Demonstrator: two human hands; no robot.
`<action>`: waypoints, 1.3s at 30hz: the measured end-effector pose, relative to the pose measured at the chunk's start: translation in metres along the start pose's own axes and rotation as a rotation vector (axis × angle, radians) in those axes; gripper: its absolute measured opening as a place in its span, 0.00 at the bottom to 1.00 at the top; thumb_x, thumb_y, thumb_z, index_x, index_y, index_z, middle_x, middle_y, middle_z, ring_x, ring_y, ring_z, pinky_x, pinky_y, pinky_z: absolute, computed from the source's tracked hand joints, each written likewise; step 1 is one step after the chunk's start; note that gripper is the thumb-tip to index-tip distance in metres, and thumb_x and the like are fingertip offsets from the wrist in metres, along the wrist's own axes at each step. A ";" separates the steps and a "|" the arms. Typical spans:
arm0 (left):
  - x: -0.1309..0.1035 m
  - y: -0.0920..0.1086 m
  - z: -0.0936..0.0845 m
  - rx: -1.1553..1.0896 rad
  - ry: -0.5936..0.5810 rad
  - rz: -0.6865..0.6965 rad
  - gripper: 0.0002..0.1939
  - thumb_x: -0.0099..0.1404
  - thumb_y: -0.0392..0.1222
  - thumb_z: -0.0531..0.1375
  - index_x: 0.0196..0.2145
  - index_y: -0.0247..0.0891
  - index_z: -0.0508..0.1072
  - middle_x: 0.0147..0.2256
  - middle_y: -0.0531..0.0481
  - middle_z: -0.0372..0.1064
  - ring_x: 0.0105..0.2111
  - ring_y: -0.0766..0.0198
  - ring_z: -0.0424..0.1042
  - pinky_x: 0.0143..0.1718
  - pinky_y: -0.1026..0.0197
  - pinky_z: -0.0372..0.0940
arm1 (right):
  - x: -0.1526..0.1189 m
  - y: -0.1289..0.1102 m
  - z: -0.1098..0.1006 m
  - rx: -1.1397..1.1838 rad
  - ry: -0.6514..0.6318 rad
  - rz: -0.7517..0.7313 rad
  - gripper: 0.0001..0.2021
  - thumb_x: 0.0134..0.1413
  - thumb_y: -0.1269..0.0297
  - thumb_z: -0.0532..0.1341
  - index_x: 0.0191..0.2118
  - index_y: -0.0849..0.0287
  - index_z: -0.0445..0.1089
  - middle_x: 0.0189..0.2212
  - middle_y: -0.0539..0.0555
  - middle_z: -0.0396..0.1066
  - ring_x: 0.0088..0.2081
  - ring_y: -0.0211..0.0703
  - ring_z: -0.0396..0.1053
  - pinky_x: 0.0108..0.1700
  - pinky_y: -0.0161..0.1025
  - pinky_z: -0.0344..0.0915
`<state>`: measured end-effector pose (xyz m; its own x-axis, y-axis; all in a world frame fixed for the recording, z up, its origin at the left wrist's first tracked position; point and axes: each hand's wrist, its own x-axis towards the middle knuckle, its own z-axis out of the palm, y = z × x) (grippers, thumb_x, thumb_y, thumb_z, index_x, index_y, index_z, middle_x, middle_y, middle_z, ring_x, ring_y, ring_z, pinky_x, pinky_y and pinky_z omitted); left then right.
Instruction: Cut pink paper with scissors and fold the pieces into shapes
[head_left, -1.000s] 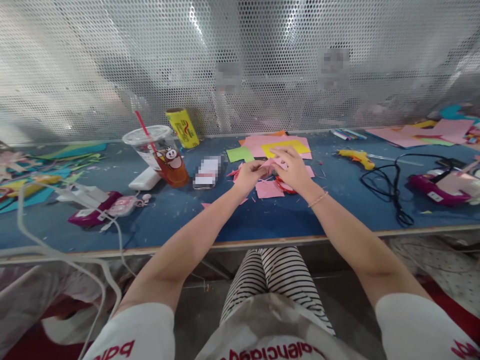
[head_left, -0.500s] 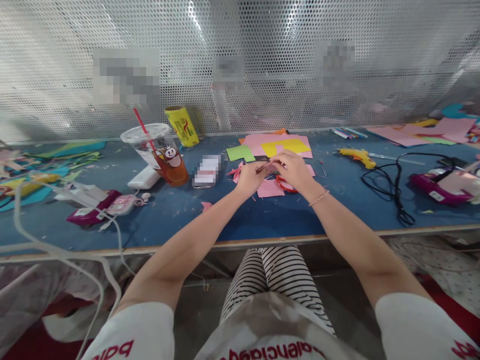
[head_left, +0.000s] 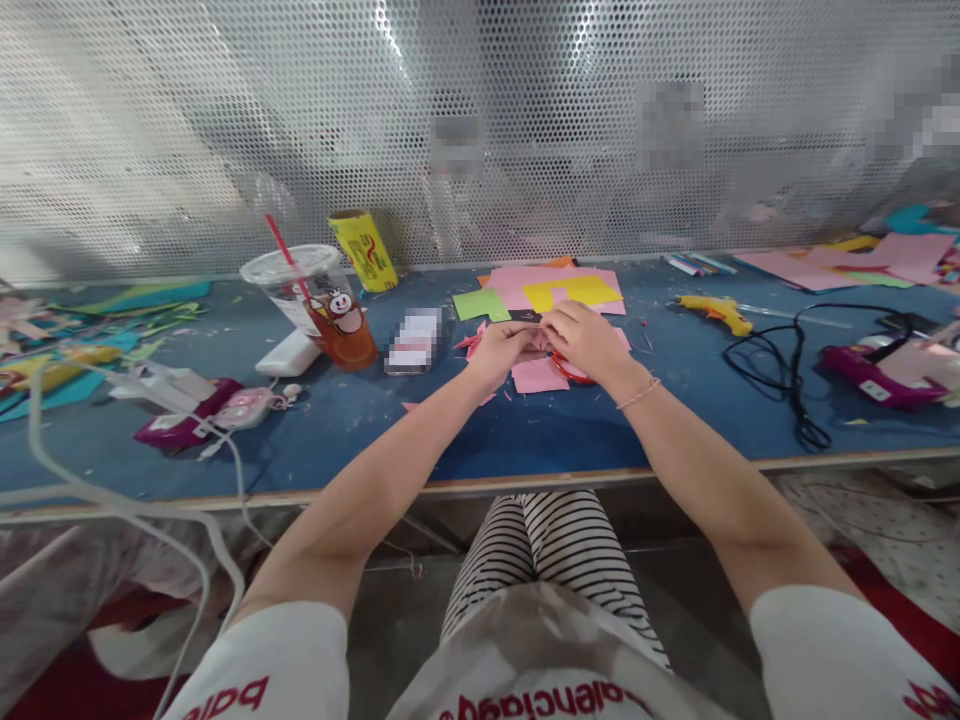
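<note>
My left hand [head_left: 504, 352] and my right hand [head_left: 581, 338] meet above the table, fingertips closed on a small piece of pink paper [head_left: 541, 341] between them. Its exact shape is mostly covered by the fingers. Beneath my right hand lie red-handled scissors [head_left: 571, 371], partly hidden. A pink paper sheet [head_left: 538, 377] rests flat just below both hands. Pink paper scraps [head_left: 471, 345] lie beside my left hand. Behind the hands is a stack of coloured paper, with a yellow sheet [head_left: 581, 292] and a green sheet [head_left: 480, 304] on it.
To the left stand a drink cup [head_left: 345, 330] with a straw, a yellow can [head_left: 365, 252] and a phone [head_left: 414, 341]. A yellow glue gun [head_left: 716, 314], a black cable [head_left: 799, 380] and a purple power strip [head_left: 881, 378] are on the right. Perforated metal rises behind the table.
Both hands stay in nearly the same spot. The fingers have shifted slightly around the pink paper, and my left forearm has moved a little, covering more of a pink scrap.
</note>
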<state>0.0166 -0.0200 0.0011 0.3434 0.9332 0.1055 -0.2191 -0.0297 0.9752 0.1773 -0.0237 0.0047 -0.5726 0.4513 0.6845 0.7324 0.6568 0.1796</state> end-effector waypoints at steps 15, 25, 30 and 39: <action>0.001 0.002 -0.004 -0.228 -0.018 -0.068 0.06 0.58 0.30 0.55 0.29 0.32 0.73 0.25 0.48 0.73 0.28 0.66 0.74 0.44 0.53 0.69 | -0.001 -0.007 -0.013 -0.079 -0.114 -0.020 0.15 0.59 0.73 0.46 0.42 0.63 0.69 0.37 0.61 0.67 0.40 0.48 0.63 0.41 0.46 0.62; -0.001 0.004 -0.002 -0.251 -0.010 -0.054 0.07 0.57 0.31 0.57 0.30 0.32 0.75 0.29 0.46 0.75 0.31 0.67 0.74 0.46 0.55 0.67 | -0.003 -0.007 -0.012 0.023 -0.073 -0.023 0.16 0.60 0.69 0.46 0.39 0.60 0.71 0.35 0.59 0.67 0.40 0.47 0.63 0.43 0.46 0.63; -0.001 0.003 -0.002 -0.242 -0.007 -0.040 0.05 0.58 0.35 0.59 0.30 0.33 0.74 0.28 0.49 0.74 0.29 0.70 0.73 0.45 0.57 0.67 | 0.000 -0.006 -0.005 0.321 0.043 0.112 0.12 0.55 0.72 0.50 0.35 0.59 0.71 0.35 0.57 0.68 0.41 0.45 0.64 0.46 0.45 0.64; -0.001 0.005 0.001 -0.081 0.061 0.130 0.07 0.56 0.39 0.61 0.33 0.35 0.76 0.33 0.50 0.74 0.34 0.69 0.73 0.46 0.58 0.67 | 0.005 -0.006 0.005 1.071 0.147 0.695 0.08 0.48 0.60 0.60 0.31 0.60 0.67 0.28 0.51 0.70 0.30 0.38 0.69 0.36 0.39 0.67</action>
<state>0.0160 -0.0218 0.0063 0.2516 0.9435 0.2157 -0.3321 -0.1251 0.9349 0.1682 -0.0225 0.0039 -0.0958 0.8673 0.4885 0.1604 0.4978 -0.8523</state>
